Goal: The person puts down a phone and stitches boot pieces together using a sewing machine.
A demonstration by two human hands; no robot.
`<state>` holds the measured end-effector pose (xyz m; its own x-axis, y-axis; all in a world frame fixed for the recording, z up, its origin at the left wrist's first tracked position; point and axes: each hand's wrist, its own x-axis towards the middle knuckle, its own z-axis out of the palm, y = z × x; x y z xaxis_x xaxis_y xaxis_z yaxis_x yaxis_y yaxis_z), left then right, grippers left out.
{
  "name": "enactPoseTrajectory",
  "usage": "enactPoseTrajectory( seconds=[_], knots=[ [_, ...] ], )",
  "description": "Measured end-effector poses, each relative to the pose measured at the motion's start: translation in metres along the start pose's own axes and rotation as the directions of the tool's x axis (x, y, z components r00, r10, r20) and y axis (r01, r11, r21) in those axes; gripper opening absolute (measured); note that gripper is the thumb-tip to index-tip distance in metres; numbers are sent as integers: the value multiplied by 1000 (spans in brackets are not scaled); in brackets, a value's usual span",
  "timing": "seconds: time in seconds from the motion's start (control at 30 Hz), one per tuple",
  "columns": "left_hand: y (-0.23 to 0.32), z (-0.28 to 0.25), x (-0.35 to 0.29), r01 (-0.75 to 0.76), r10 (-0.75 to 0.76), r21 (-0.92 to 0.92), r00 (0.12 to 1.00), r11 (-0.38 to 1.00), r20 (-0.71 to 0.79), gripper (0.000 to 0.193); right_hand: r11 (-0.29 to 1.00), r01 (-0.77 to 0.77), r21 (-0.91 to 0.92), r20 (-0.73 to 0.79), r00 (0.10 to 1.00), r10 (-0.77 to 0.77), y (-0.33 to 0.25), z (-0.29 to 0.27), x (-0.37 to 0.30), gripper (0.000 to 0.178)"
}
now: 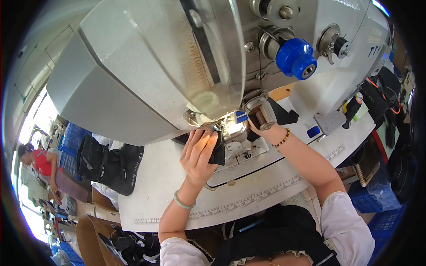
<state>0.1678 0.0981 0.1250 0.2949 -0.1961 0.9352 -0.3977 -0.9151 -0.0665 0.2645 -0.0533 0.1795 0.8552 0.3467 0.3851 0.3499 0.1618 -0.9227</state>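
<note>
A large grey sewing machine (133, 66) fills the upper middle, its lamp lighting the needle area. Just below its head, my left hand (199, 153) has its fingers bent close together over a black fabric piece (217, 151), gripping its edge. The thumb is hidden. My right hand (258, 129) reaches in from the right behind a clear cup holding a brown spool (262, 116). Its fingers are out of sight, so what they touch cannot be told. More black material (286, 113) lies on the white table beyond the right wrist.
A printed ruler strip (222, 203) runs along the white table's front edge. A blue tension knob (296, 59) juts from the machine. Black shoe-like pieces (113, 162) lie at the left. Thread spools (353, 106) stand on the right. A person in red (42, 164) is at the far left.
</note>
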Motion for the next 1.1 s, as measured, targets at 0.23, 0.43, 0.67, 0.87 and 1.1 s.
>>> enactPoseTrajectory(
  seconds=[0.23, 0.43, 0.67, 0.87, 1.1],
  knots=[
    [-21, 13, -17, -66, 67, 36, 998, 997, -5, 50, 994, 54, 98, 42, 997, -59, 8, -1, 6, 19],
    [0, -9, 8, -149, 133, 177, 986, 973, 101, 45, 952, -29, 306, 63, 998, 10, 13, -1, 12, 14],
    [16, -15, 12, -103, 70, 196, 983, 975, 170, 51, 854, -103, 510, 71, 994, 78, 20, -3, 6, 13],
    [14, -18, 8, -93, 51, 242, 984, 966, 173, 43, 987, 136, -81, 223, 968, -115, 10, -14, -77, 16],
    [8, -13, 5, -147, 118, 195, 981, 970, 151, 42, 898, -163, 409, 319, 947, 27, 22, 3, -81, 16]
  ],
)
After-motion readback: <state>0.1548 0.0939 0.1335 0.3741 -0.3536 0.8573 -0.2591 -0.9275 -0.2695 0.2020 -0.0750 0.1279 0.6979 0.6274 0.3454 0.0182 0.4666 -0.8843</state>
